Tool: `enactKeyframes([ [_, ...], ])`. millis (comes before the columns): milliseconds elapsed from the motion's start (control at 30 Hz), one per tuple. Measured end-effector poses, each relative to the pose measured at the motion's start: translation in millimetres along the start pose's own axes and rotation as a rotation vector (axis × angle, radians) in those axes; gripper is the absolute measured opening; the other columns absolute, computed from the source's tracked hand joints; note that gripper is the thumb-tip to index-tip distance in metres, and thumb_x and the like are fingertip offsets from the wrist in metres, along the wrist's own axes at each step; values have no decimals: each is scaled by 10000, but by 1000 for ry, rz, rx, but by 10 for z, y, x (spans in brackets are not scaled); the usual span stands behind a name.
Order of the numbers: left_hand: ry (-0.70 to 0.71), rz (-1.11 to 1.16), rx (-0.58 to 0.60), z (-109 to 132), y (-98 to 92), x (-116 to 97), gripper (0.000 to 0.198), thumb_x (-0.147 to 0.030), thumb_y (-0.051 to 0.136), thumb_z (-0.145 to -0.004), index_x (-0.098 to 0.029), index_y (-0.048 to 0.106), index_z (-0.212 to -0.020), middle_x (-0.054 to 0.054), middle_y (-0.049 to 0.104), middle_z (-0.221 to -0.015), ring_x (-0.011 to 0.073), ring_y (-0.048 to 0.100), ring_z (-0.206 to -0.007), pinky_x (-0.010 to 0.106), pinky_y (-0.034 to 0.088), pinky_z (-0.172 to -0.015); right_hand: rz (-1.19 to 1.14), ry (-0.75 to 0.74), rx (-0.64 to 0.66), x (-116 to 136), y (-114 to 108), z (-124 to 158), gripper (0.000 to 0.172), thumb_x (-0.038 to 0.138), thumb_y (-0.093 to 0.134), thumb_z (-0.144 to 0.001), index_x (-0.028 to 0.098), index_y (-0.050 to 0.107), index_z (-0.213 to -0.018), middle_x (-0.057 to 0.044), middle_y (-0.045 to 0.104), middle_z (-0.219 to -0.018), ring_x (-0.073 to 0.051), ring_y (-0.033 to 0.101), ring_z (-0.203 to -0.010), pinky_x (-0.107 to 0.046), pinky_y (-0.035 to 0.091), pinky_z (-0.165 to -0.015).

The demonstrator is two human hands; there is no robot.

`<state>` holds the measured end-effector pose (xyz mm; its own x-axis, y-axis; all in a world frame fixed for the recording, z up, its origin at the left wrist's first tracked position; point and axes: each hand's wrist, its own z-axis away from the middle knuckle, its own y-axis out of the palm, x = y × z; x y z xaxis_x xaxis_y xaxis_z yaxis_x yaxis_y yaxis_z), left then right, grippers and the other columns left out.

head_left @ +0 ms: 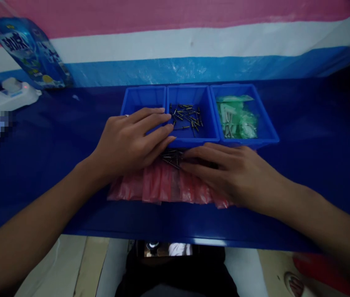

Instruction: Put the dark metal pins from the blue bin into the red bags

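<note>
My left hand (130, 142) lies flat and holds nothing, its fingertips reaching over the front rim of the left blue bin (144, 99) and toward the middle blue bin (190, 94). Black-and-brass rivets (187, 117) lie scattered in the middle bin. A small heap of similar rivets (171, 157) sits on a crumpled red plastic bag (162, 185) in front of the bins. My right hand (233, 173) rests with extended fingers against that heap, partly hiding it. Green-tinted plastic packets (236, 117) fill the right blue bin (267, 128).
The bins stand on a long blue tabletop (311, 165) with a front edge below my hands. A white power strip (10, 95) and a blue packet (29, 53) stand at the back left. A striped wall rises behind the table.
</note>
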<state>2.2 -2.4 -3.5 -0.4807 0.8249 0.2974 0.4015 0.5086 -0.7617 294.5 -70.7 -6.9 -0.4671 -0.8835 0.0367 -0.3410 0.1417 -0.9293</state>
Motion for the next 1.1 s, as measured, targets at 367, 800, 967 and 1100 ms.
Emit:
enactKeyframes([
  [367, -27, -23, 23, 7, 0, -23, 160, -291, 672, -1185, -174, 756, -1255, 63, 854, -1352, 261, 839, -1267, 358, 707, -883, 32, 41, -41, -46, 18, 2, 311, 101, 533, -1161, 135, 736, -1394, -110, 808, -1326, -229, 840, -1052, -319, 657, -774],
  [800, -18, -29, 12, 7, 1, -14, 164, -294, 674, -1183, -176, 767, -1248, 67, 858, -1333, 260, 839, -1268, 347, 706, -858, -381, 425, -349, 58, -58, -89, 178, 144, 749, -1052, 222, 751, -1212, -19, 809, -1080, -145, 777, -878, -278, 656, -790],
  [967, -15, -35, 20, 10, -11, -21, 168, -292, 690, -1175, -163, 769, -1248, 72, 858, -1329, 263, 838, -1257, 341, 697, -838, -1038, 786, -391, -11, -192, -143, 285, 287, 981, -874, 241, 709, -946, 18, 758, -918, -121, 718, -662, -244, 581, -564],
  [1100, -23, -18, 27, 0, -13, -23, 191, -307, 679, -1182, -164, 770, -1268, 79, 856, -1338, 258, 834, -1263, 339, 698, -879, -947, 800, -474, -26, -171, -150, 99, 254, 839, -1030, 211, 763, -1075, -52, 837, -1082, -168, 835, -846, -271, 714, -706],
])
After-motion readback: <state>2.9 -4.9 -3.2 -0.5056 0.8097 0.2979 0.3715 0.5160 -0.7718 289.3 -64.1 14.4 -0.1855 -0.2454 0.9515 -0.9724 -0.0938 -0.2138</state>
